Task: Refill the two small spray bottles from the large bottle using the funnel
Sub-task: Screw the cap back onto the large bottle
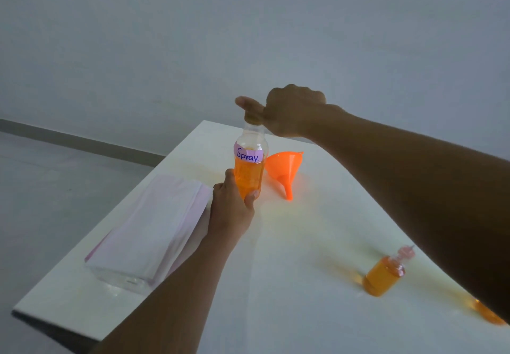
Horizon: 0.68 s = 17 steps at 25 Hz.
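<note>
The large clear bottle, labelled "Spray." and about half full of orange liquid, stands upright on the white table. My left hand grips its lower body. My right hand is curled round the cap at its top. An orange funnel lies on its side just right of the bottle. One small spray bottle full of orange liquid stands at the right with its pink sprayer on. A second small bottle shows only partly under my right forearm.
A clear holder with a stack of white and pale pink paper sits on the table's left part, touching my left wrist. The table's left edge drops to a grey floor. A plain wall stands behind.
</note>
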Each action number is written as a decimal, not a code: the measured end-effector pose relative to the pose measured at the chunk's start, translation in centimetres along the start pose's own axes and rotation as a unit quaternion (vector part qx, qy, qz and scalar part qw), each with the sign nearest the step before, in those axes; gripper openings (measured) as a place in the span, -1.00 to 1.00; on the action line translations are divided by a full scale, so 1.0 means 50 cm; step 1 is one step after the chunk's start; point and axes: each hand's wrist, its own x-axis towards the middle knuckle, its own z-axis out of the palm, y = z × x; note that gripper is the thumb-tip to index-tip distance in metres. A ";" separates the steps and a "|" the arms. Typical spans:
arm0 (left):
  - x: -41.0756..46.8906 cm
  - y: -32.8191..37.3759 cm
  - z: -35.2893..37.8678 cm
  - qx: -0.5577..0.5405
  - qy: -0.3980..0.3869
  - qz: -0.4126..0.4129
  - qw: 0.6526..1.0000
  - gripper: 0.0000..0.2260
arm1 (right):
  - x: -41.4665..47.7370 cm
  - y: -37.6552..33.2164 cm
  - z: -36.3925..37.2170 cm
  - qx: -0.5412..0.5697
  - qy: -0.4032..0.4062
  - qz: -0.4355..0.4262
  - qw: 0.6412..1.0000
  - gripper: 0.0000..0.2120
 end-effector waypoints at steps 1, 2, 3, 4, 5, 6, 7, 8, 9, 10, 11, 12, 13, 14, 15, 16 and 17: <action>-0.002 -0.001 -0.002 0.000 -0.006 -0.001 1.000 -0.37 | -0.017 0.016 -0.003 0.030 0.006 0.011 0.999 -0.30; -0.008 0.000 -0.005 -0.001 -0.015 -0.005 1.000 -0.35 | -0.040 0.035 -0.010 0.041 0.010 0.017 0.999 -0.35; -0.016 0.002 -0.009 -0.006 -0.024 -0.015 1.000 -0.33 | -0.064 0.060 -0.017 0.039 0.012 0.023 0.999 -0.42; -0.028 0.007 -0.012 -0.016 -0.030 -0.029 0.999 -0.31 | -0.089 0.088 -0.023 0.040 0.012 0.034 0.999 -0.53; -0.048 0.013 -0.016 -0.031 -0.032 -0.044 0.998 -0.30 | -0.118 0.118 -0.029 0.051 0.013 0.049 0.997 -0.63; -0.075 0.021 -0.019 -0.046 -0.026 -0.051 0.997 -0.32 | -0.149 0.149 -0.035 0.074 0.016 0.062 0.995 -0.71; -0.108 0.030 -0.022 -0.059 -0.011 -0.045 0.997 -0.37 | -0.179 0.180 -0.037 0.101 0.023 0.069 0.992 -0.80; -0.144 0.039 -0.022 -0.069 0.011 -0.023 0.997 -0.45 | -0.212 0.210 -0.038 0.122 0.030 0.067 0.990 -0.87; -0.180 0.047 -0.021 -0.075 0.033 0.009 0.997 -0.53 | -0.240 0.235 -0.035 0.133 0.028 0.056 0.989 -0.90; -0.213 0.055 -0.019 -0.080 0.047 0.045 0.995 -0.60 | -0.267 0.257 -0.028 0.136 0.019 0.039 0.990 -0.87; -0.244 0.070 -0.013 -0.087 0.043 0.079 0.992 -0.64 | -0.297 0.280 -0.019 0.131 0.003 0.022 0.991 -0.82; -0.268 0.086 -0.005 -0.092 0.025 0.106 0.990 -0.64 | -0.324 0.298 -0.009 0.122 -0.016 0.004 0.992 -0.77; -0.288 0.105 0.005 -0.095 -0.002 0.125 0.988 -0.63 | -0.349 0.314 0.004 0.117 -0.032 -0.008 0.993 -0.73; -0.303 0.126 0.016 -0.096 -0.030 0.138 0.985 -0.61 | -0.371 0.328 0.019 0.116 -0.044 -0.013 0.992 -0.69; -0.316 0.146 0.027 -0.099 -0.053 0.144 0.983 -0.59 | -0.391 0.338 0.034 0.118 -0.049 -0.014 0.992 -0.67; -0.326 0.165 0.039 -0.109 -0.075 0.143 0.981 -0.56 | -0.408 0.346 0.051 0.119 -0.051 -0.014 0.992 -0.65; -0.335 0.178 0.052 -0.124 -0.096 0.135 0.978 -0.52 | -0.421 0.349 0.068 0.117 -0.053 -0.017 0.992 -0.64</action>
